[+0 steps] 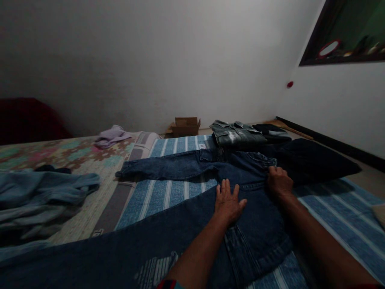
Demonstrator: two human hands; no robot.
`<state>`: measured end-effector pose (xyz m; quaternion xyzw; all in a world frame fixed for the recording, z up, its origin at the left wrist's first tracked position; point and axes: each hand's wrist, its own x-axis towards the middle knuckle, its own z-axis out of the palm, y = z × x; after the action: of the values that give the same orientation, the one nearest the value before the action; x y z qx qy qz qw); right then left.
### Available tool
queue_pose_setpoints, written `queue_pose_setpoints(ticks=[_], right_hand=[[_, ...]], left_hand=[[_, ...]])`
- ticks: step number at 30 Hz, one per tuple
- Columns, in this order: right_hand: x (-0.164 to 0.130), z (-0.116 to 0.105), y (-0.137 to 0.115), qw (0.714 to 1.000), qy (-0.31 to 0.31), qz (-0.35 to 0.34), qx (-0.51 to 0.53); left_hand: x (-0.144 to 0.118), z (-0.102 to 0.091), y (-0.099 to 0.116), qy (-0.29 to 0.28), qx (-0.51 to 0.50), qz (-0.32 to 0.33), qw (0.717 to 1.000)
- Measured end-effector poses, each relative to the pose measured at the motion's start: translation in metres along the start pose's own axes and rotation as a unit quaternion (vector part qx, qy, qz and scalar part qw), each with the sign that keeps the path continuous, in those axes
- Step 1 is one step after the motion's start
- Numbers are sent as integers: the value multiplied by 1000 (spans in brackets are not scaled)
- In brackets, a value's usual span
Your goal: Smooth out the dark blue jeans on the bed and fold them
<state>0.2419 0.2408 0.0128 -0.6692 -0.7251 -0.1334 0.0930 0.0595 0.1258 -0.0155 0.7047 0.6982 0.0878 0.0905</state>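
Denim: dark blue jeans (192, 208) spread flat across the blue striped sheet (159, 192), one leg stretched left, the other running toward the near left corner; left hand (227, 202) open, palm down, fingers spread, pressing on the seat area; right hand (279, 180) closed, gripping the waistband edge just beside it; folded grey-green denim jacket (236, 134) further back, near the wall; cardboard box (185, 126) on the floor behind; lilac cloth (112, 135) and light blue garment (45, 192) on the floral cover, well left.
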Motion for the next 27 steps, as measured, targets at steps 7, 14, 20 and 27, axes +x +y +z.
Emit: queue_pose_setpoints(ticks=[7, 14, 20, 27], right_hand=[[-47, -12, -26, 975, 29, -208, 68], [-70, 16, -30, 976, -52, -194, 83], [-67, 12, -26, 981, -98, -157, 63], [-64, 7, -30, 976, -63, -189, 93]], left_hand=[[1, 3, 0, 8, -4, 0, 1000], [1, -3, 2, 1, 0, -5, 1000], [1, -8, 3, -3, -2, -3, 1000], [2, -4, 1, 8, 7, -2, 1000]])
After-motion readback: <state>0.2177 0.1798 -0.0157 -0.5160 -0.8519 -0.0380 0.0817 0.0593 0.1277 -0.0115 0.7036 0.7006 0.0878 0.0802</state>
